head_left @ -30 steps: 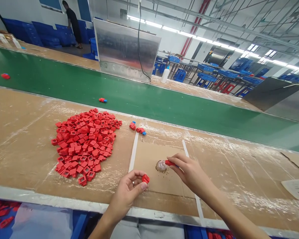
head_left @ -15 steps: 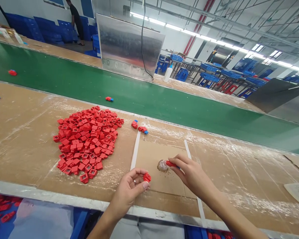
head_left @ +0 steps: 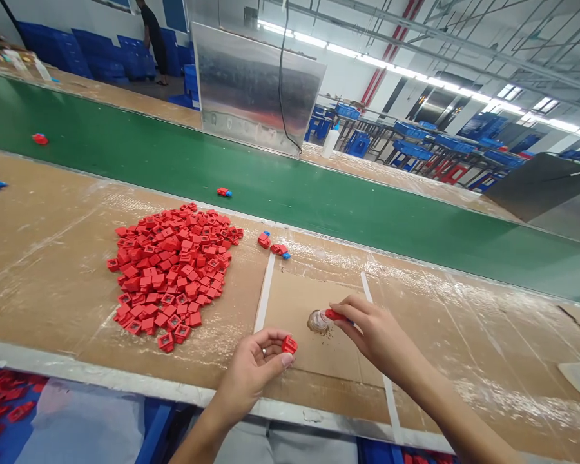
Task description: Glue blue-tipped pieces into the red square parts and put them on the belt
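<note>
My left hand pinches a small red square plastic part just above the cardboard-covered bench. My right hand grips a thin red-handled tool whose tip rests in a small greasy blob on the cardboard square. A large pile of the same red parts lies to the left of both hands. A few red-and-blue pieces sit beyond the blob near the belt's edge.
A green conveyor belt runs behind the bench and carries a red-and-blue piece and a red piece. A metal panel stands beyond it. A person stands by blue crates far left. Red parts in a bin lie below the bench.
Both hands keep their hold almost unchanged. The view has shifted slightly, and the pieces on the belt have drifted to the right.
</note>
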